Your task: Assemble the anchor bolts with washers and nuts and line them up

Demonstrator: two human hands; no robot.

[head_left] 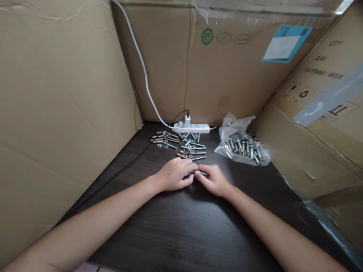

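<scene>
My left hand (pixel 178 174) and my right hand (pixel 213 180) meet over the middle of the dark table. A shiny metal bolt (pixel 202 173) lies in the closed fingers of my right hand, pointing sideways. The left fingers pinch at the bolt's other end, where a small metal part shows between thumb and forefinger; its kind is too small to make out. Just beyond my hands lie loose bolts (pixel 197 153), metal sleeves and washers (pixel 166 146) in a spread-out group. Some are silver, others brassy.
A clear plastic bag (pixel 224 132) of bolts (pixel 246 146) lies at the back right. Behind the loose parts stands a white power strip (pixel 195 128) with a charger plugged in. A black cable (pixel 133 160) crosses the table's left. Cardboard boxes (pixel 167 64) wall in three sides.
</scene>
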